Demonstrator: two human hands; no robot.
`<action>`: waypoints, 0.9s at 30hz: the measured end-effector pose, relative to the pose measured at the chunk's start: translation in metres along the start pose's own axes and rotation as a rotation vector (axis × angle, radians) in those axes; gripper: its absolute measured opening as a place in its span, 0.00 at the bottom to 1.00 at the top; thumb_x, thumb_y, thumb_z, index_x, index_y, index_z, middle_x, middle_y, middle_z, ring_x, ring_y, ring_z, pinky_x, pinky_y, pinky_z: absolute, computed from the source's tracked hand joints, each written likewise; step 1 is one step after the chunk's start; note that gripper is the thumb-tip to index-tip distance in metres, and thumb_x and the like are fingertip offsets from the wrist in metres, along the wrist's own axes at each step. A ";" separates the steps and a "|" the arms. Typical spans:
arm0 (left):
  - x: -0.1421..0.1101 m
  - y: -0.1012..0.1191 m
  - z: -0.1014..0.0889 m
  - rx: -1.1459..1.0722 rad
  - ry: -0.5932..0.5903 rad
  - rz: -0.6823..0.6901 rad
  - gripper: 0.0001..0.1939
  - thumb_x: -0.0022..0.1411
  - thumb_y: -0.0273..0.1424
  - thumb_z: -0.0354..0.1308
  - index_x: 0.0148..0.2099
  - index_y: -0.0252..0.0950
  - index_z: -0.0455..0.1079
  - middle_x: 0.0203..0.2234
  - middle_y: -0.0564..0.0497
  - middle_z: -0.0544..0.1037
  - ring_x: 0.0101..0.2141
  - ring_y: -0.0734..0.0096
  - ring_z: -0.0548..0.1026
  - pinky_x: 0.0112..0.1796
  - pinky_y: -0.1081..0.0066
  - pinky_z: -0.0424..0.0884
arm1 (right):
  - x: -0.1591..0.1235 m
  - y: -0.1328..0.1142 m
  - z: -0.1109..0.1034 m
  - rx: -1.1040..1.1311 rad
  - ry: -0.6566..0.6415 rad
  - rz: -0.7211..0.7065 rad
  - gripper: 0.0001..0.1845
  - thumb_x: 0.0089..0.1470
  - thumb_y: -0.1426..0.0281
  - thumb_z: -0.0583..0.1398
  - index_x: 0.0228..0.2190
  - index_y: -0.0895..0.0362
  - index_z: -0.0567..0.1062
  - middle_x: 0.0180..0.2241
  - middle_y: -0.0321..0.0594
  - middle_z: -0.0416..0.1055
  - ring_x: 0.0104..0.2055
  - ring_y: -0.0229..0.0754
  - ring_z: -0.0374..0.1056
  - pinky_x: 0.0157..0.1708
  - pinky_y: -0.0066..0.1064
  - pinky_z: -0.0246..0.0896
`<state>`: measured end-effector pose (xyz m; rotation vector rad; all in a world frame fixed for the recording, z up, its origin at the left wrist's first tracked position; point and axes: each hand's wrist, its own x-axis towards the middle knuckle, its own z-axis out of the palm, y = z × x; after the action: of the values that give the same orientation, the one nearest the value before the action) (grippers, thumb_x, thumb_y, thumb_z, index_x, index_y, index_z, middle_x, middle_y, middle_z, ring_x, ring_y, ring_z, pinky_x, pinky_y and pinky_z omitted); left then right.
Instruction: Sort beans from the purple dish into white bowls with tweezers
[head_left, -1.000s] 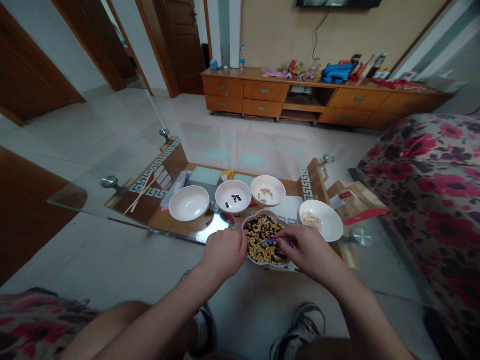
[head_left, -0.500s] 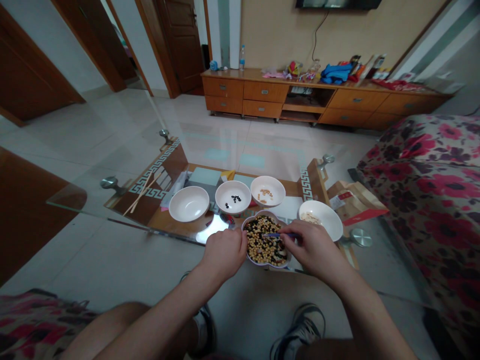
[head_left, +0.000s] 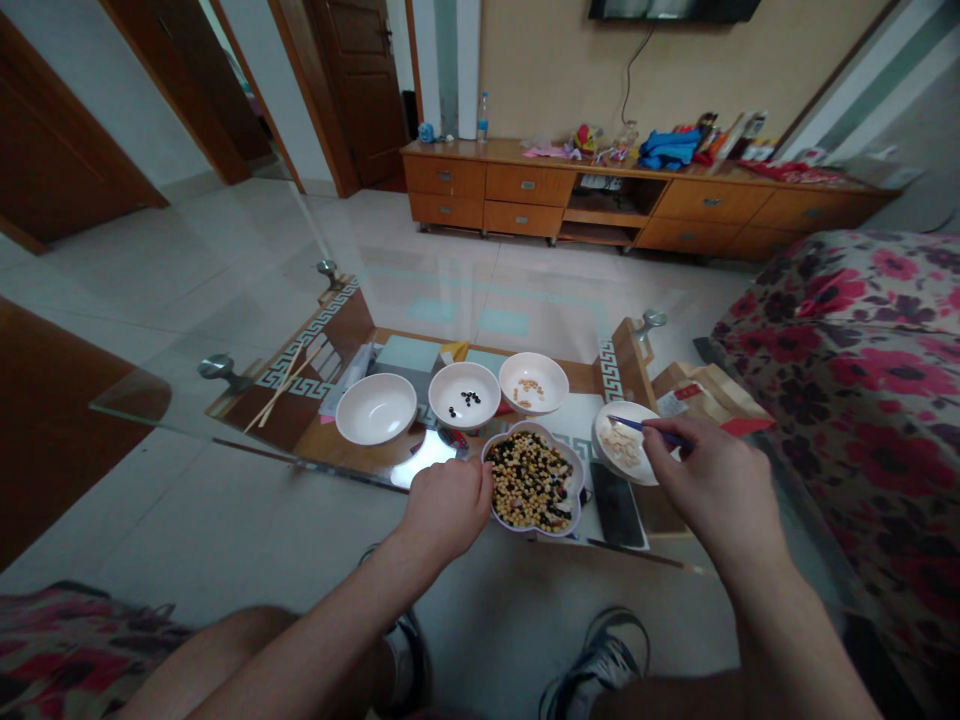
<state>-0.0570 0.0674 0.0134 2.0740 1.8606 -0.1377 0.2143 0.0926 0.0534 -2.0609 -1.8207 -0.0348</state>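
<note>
My left hand [head_left: 450,503] is closed on the left rim of a pale flower-shaped bowl [head_left: 577,470]. Mixed yellow and black beans with some pale pieces fill this bowl. In my right hand [head_left: 709,470] is a pair of slim blue-purple tweezers [head_left: 643,427], pinched between the fingers. Their tip is over the white bowl [head_left: 600,440] at the right, which has pale flat pieces [head_left: 622,446] in it. Behind stand a white bowl with a few black beans [head_left: 465,414], another with yellowish beans [head_left: 529,391], and a bare white bowl [head_left: 376,409].
Everything stands on a glass table [head_left: 172,405] with metal fittings. A dark phone [head_left: 619,508] appears beside the flower-shaped bowl. Chopsticks [head_left: 283,388] are at the left, a brown paper bag [head_left: 705,395] at the right. A flowered sofa [head_left: 862,350] flanks the table.
My right hand has moved right with the tweezers, from the flower-shaped bowl to the right-hand white bowl. The phone is now uncovered. My left hand keeps its place on the rim.
</note>
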 end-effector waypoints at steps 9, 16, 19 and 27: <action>-0.001 0.000 0.001 -0.008 -0.012 -0.007 0.29 0.75 0.40 0.33 0.42 0.36 0.76 0.36 0.40 0.83 0.38 0.52 0.82 0.39 0.57 0.74 | -0.003 0.006 -0.003 -0.168 0.038 0.092 0.18 0.57 0.59 0.58 0.36 0.54 0.86 0.23 0.49 0.78 0.21 0.50 0.69 0.20 0.36 0.53; -0.001 0.001 -0.002 -0.014 -0.025 -0.015 0.29 0.75 0.40 0.33 0.44 0.35 0.76 0.37 0.40 0.83 0.39 0.54 0.82 0.41 0.58 0.74 | -0.003 0.011 -0.001 -0.183 0.068 0.081 0.18 0.57 0.59 0.59 0.36 0.54 0.86 0.22 0.49 0.77 0.18 0.46 0.65 0.20 0.36 0.52; -0.001 0.001 -0.001 -0.011 -0.025 -0.012 0.29 0.75 0.40 0.34 0.44 0.35 0.76 0.37 0.40 0.83 0.39 0.55 0.82 0.41 0.58 0.74 | -0.003 0.010 -0.002 -0.178 0.063 0.092 0.19 0.57 0.58 0.59 0.37 0.54 0.86 0.22 0.49 0.77 0.19 0.48 0.66 0.21 0.36 0.53; -0.001 0.000 0.000 -0.005 -0.016 -0.016 0.28 0.75 0.40 0.34 0.43 0.35 0.76 0.36 0.41 0.83 0.38 0.55 0.82 0.41 0.57 0.74 | 0.000 -0.008 -0.004 0.106 0.055 0.025 0.17 0.56 0.60 0.58 0.36 0.56 0.85 0.28 0.47 0.81 0.31 0.52 0.76 0.30 0.37 0.64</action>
<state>-0.0567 0.0667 0.0140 2.0488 1.8669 -0.1537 0.2077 0.0920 0.0590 -1.9889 -1.7263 0.0114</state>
